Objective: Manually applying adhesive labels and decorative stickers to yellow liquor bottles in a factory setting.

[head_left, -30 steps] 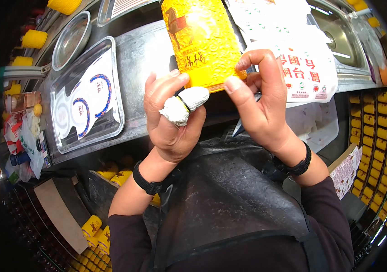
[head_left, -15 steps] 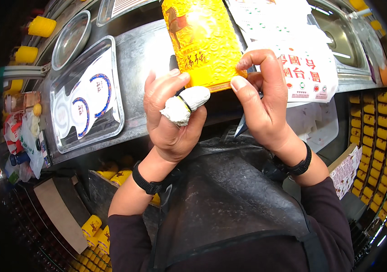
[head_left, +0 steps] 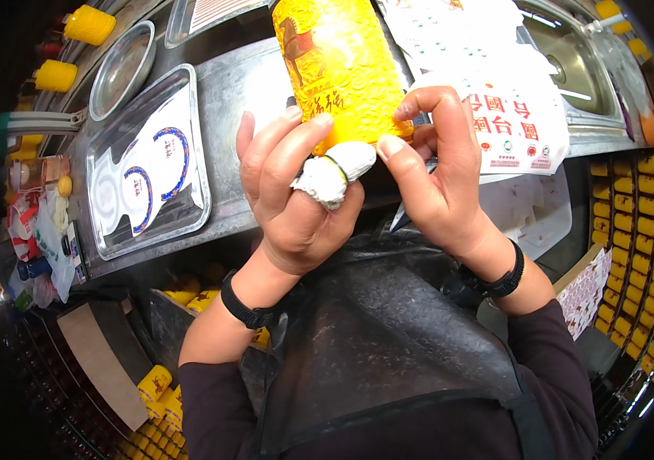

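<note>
A bright yellow embossed bottle (head_left: 346,69) with a horse picture and dark lettering lies over the grey bench, its base toward me. My left hand (head_left: 288,180) is against the base's left side, fingers stretched and apart. Its forefinger is wrapped in white cloth (head_left: 351,162) bound with a band, the wrapped tip by the lower edge. My right hand (head_left: 445,165) pinches the right corner of the base between thumb and bent forefinger. A dark pointed tool (head_left: 399,220) sticks out below the right palm, its other end hidden by the hand.
Left on the bench, a metal tray (head_left: 204,195) holds white printed sheets with blue curved bands. A round metal dish (head_left: 104,100) sits behind it. Printed white paper (head_left: 522,100) lies right, before a sink (head_left: 610,115). Racks of yellow bottles (head_left: 641,261) stand at the right.
The left hand and its wrapped finger have shifted right along the bottle's base. The right thumb has moved slightly left; the bottle is nearly where it was.
</note>
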Tool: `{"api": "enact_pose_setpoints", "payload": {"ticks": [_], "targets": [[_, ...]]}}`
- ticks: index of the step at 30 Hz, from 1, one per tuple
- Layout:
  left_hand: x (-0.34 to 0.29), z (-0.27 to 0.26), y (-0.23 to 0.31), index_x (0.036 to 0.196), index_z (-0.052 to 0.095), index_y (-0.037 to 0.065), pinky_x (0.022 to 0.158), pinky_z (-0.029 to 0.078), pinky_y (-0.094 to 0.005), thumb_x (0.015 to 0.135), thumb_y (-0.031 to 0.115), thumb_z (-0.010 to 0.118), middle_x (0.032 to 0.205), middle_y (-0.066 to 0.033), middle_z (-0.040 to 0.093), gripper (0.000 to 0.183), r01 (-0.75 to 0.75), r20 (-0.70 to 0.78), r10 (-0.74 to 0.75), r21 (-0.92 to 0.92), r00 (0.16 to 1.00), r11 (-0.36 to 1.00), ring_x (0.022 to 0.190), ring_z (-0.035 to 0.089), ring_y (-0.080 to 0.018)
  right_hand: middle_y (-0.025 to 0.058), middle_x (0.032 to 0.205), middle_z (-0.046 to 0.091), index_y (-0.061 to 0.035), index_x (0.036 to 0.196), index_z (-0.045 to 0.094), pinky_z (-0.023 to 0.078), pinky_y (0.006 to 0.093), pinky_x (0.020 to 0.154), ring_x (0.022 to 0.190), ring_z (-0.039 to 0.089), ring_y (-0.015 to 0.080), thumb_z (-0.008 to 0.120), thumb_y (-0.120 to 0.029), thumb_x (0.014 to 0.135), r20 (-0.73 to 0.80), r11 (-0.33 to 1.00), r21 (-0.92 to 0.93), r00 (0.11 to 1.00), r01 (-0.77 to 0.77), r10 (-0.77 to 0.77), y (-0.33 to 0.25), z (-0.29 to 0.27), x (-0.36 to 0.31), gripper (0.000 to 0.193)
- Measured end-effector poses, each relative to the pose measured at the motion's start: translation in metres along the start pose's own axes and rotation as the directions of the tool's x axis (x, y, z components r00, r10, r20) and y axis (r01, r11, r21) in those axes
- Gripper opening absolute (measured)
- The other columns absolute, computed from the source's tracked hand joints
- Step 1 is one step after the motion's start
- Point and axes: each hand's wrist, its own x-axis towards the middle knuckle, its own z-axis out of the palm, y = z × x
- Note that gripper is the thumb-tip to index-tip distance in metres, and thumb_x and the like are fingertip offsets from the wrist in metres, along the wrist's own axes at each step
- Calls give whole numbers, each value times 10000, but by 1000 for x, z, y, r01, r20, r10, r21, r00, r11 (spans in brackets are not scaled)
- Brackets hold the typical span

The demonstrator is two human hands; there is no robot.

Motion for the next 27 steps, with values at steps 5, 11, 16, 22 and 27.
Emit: {"api": "enact_pose_setpoints", "payload": {"ticks": [5, 11, 16, 22, 27], "targets": [[9, -2, -1, 895, 623, 87, 1102, 279, -538, 604, 26, 742, 1165, -96, 626, 320, -57, 59, 57, -4, 997, 998, 1152, 557, -338, 78, 987, 561, 16, 1051, 547, 479, 233, 639, 798, 500, 141, 537, 10, 866, 83, 967, 227, 992, -113, 96, 6, -5, -3, 185], [31, 8, 15, 713, 556, 99, 1131, 195, -546, 649, 120, 739, 1192, -91, 615, 195, -82, 115, 80, 15, 990, 997, 1220, 509, -334, 63, 1017, 574, 19, 1077, 550, 429, 191, 609, 718, 524, 63, 506, 52, 882, 7, 954, 237, 982, -183, 186, 8, -16, -15, 203], [5, -2, 2, 1031, 621, 75, 1142, 191, -525, 688, 128, 737, 1304, -140, 541, 366, 8, 54, -8, -2, 998, 1000, 1272, 472, -304, 14, 746, 594, -13, 972, 634, 398, 221, 508, 541, 481, 75, 548, 57, 846, 0, 990, -139, 1000, 25, -25, 5, -37, -16, 168], [11, -5, 4, 1321, 480, 46, 1143, 131, -538, 730, 142, 729, 1359, -166, 515, 648, 106, 123, -103, -14, 987, 994, 1326, 423, -361, 81, 756, 638, -48, 963, 665, 459, 328, 539, 567, 580, 216, 627, 54, 676, 168, 890, -123, 893, 439, -418, -11, -12, -6, 307], [34, 7, 15, 1254, 567, 40, 1155, 141, -543, 729, 135, 736, 1268, -123, 594, 560, -53, 218, 28, 109, 976, 993, 1268, 506, -268, 88, 826, 665, -14, 947, 647, 464, 280, 592, 640, 600, 175, 557, 102, 789, 27, 988, -17, 988, 152, -152, -10, -18, -15, 216]]}}
